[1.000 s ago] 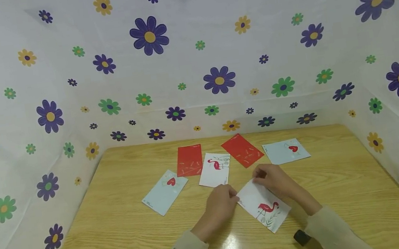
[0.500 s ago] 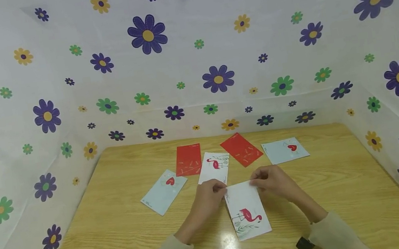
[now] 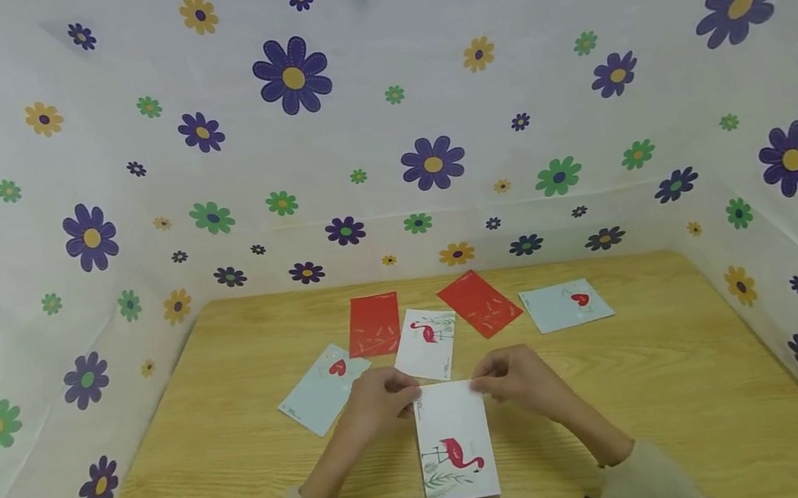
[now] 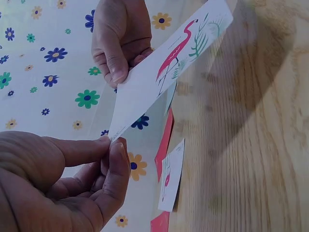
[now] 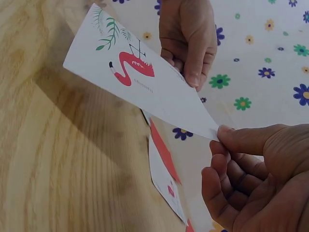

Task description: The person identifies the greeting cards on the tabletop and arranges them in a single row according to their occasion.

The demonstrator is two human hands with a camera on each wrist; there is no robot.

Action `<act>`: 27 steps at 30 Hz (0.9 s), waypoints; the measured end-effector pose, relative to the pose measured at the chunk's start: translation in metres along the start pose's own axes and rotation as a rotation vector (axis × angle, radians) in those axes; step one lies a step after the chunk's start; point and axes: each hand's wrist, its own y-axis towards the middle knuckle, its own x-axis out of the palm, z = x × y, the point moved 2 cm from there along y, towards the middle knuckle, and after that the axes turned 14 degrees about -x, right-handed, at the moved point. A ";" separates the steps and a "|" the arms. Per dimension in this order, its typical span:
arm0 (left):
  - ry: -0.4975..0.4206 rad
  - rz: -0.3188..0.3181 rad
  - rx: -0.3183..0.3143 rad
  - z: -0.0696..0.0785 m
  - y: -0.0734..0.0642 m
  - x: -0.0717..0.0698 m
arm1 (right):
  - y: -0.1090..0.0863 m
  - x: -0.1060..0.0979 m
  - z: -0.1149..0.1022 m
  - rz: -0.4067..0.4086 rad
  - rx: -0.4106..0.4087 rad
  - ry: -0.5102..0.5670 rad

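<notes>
A white card with a pink flamingo and green leaves [image 3: 457,443] is held up near the front of the table, between both hands. The left hand [image 3: 381,401] pinches its far left corner between thumb and fingers. At the far right corner the right hand [image 3: 518,380] pinches it the same way. Both wrist views show the flamingo card [image 4: 164,63] raised off the wood and casting a shadow. Just beyond it lies a second flamingo card [image 3: 427,346] flat on the table. A pale blue card with a red heart [image 3: 316,399] lies by the left hand, partly covered by it.
Two red cards, one left [image 3: 375,325] and one right [image 3: 480,304], lie toward the back. Another pale blue heart card [image 3: 566,307] is at the back right. Flower-printed cloth [image 3: 368,127] encloses the wooden table [image 3: 194,478] behind and on both sides.
The held flamingo card has turned from slanted to straight and moved left and nearer. Both hands have moved left with it, still gripping its far corners.
</notes>
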 end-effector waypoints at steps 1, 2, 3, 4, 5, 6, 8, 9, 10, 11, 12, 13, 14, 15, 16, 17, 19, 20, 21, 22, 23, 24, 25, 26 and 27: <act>-0.007 -0.007 -0.005 -0.002 -0.002 -0.005 | 0.001 0.003 -0.001 -0.008 -0.001 0.008; -0.010 -0.010 -0.008 -0.004 -0.004 -0.009 | 0.003 0.006 -0.002 -0.015 -0.001 0.019; -0.010 -0.010 -0.012 -0.006 -0.006 -0.012 | 0.004 0.010 -0.003 -0.023 -0.002 0.028; -0.011 -0.011 -0.015 -0.008 -0.008 -0.016 | 0.005 0.014 -0.005 -0.030 -0.002 0.038; -0.008 -0.009 -0.018 -0.009 -0.010 -0.018 | 0.005 0.017 -0.006 -0.033 -0.002 0.045; -0.005 -0.006 -0.021 -0.011 -0.012 -0.021 | 0.005 0.021 -0.008 -0.037 -0.003 0.054; -0.004 -0.003 -0.027 -0.014 -0.015 -0.026 | 0.006 0.027 -0.012 -0.041 -0.006 0.072; -0.005 -0.001 -0.030 -0.015 -0.017 -0.028 | 0.006 0.030 -0.013 -0.044 -0.003 0.076; -0.008 -0.002 -0.031 -0.017 -0.018 -0.030 | 0.006 0.033 -0.015 -0.042 -0.002 0.078; -0.009 0.000 -0.030 -0.018 -0.019 -0.033 | 0.006 0.036 -0.017 -0.041 -0.001 0.080; -0.010 0.005 -0.032 -0.020 -0.021 -0.035 | 0.007 0.039 -0.018 -0.041 0.000 0.083; -0.012 0.009 -0.033 -0.021 -0.022 -0.038 | 0.007 0.042 -0.019 -0.043 0.002 0.085; -0.013 0.014 -0.036 -0.022 -0.024 -0.040 | 0.008 0.045 -0.020 -0.045 0.005 0.088; -0.014 0.019 -0.039 -0.024 -0.026 -0.043 | 0.009 0.048 -0.021 -0.048 0.006 0.090; -0.012 0.024 -0.041 -0.025 -0.029 -0.046 | 0.009 0.052 -0.022 -0.051 0.007 0.093; -0.013 0.027 -0.044 -0.026 -0.031 -0.049 | 0.010 0.055 -0.024 -0.053 0.007 0.098; -0.014 0.033 -0.063 -0.029 -0.036 -0.055 | 0.011 0.061 -0.026 -0.063 0.006 0.113; -0.013 0.035 -0.073 -0.030 -0.039 -0.058 | 0.012 0.065 -0.028 -0.066 0.006 0.121; -0.009 0.040 -0.081 -0.032 -0.041 -0.061 | 0.012 0.068 -0.029 -0.071 0.003 0.129; -0.007 0.041 -0.090 -0.034 -0.043 -0.064 | 0.013 0.071 -0.031 -0.075 0.001 0.140; -0.005 0.041 -0.096 -0.037 -0.044 -0.067 | 0.013 0.075 -0.033 -0.079 -0.003 0.151; -0.001 0.045 -0.105 -0.039 -0.046 -0.070 | 0.014 0.078 -0.034 -0.084 -0.003 0.163; 0.003 0.047 -0.108 -0.041 -0.047 -0.073 | 0.015 0.082 -0.035 -0.085 -0.003 0.174; 0.006 0.047 -0.114 -0.044 -0.048 -0.075 | 0.015 0.085 -0.036 -0.084 -0.003 0.186; 0.008 0.047 -0.118 -0.046 -0.049 -0.078 | 0.016 0.088 -0.037 -0.084 -0.006 0.198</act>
